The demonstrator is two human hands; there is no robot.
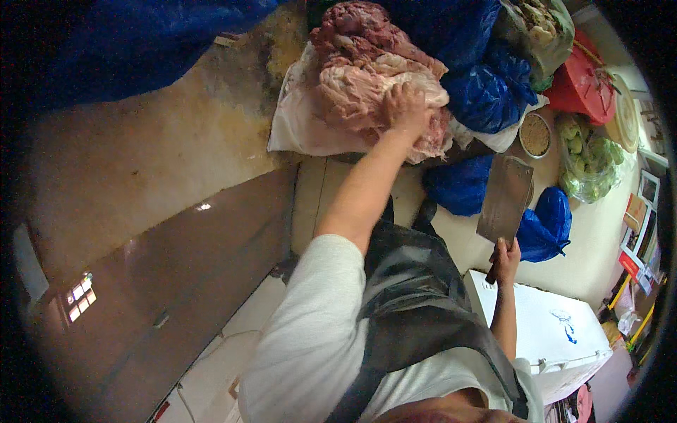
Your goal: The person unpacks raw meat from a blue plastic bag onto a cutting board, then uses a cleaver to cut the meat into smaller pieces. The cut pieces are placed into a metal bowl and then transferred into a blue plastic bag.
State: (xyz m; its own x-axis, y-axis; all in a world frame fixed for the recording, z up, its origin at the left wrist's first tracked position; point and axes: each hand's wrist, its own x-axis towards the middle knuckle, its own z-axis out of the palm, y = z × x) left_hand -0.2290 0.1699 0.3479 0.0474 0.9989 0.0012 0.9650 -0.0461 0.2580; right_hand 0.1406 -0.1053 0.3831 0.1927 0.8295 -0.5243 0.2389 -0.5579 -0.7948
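A large pile of raw meat (365,74), dark red at the back and pale and fatty in front, lies on a white sheet (296,121). My left hand (406,110) reaches forward onto the pile's right front, its fingers curled against a pale piece. Some fingertips are hard to make out there. Lower and to the right, my right hand (506,259) grips the handle of a broad cleaver (505,198). Its wide rectangular metal blade points away from me, clear of the meat. Behind the blade shows a blue plastic bag (457,185).
Blue bags (484,98) crowd the pile's right side. Beyond them are a bowl of crumbly tan food (534,135), bagged green vegetables (587,158) and a red plastic container (582,84). A white box (545,317) stands beside my right arm. To the left extends a tan surface (158,148).
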